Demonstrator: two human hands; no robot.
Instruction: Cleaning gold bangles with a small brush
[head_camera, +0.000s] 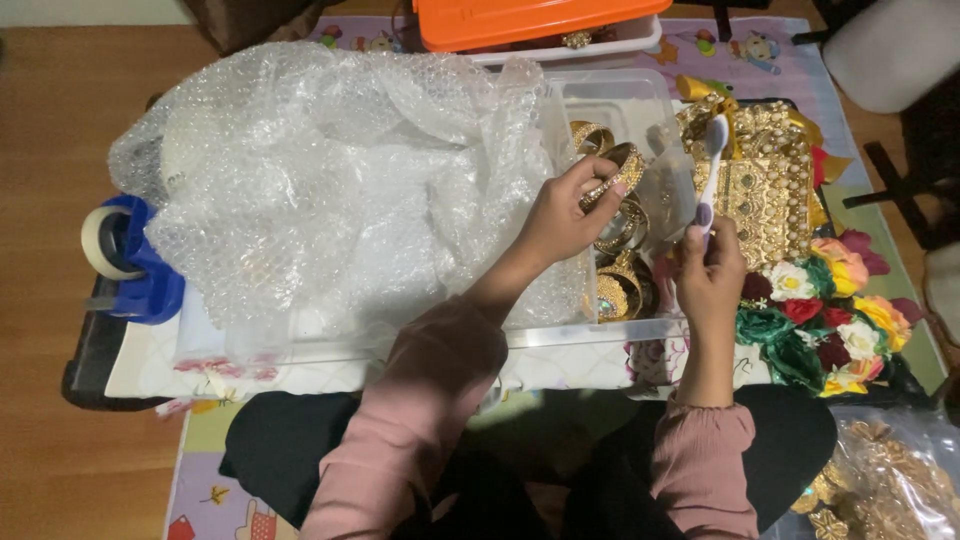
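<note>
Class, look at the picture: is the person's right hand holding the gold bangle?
No, the right hand holds a toothbrush upright, while the left hand grips the gold bangle.

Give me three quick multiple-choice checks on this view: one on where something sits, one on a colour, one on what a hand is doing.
1. Where is the tape dispenser?
A. At the left edge, beside the bubble wrap
B. Inside the clear box
C. On the flowers

2. What colour is the lid of the box at the top?
A. Green
B. Orange
C. White

3. What is the state of the left hand?
A. Flat and empty
B. Out of view
C. Pinching a gold bangle

Answers:
1 A: the blue dispenser sits left of the bubble wrap.
2 B: the lid is bright orange.
3 C: its fingers grip the gold bangle over the clear box, while the right hand holds a toothbrush.
</note>
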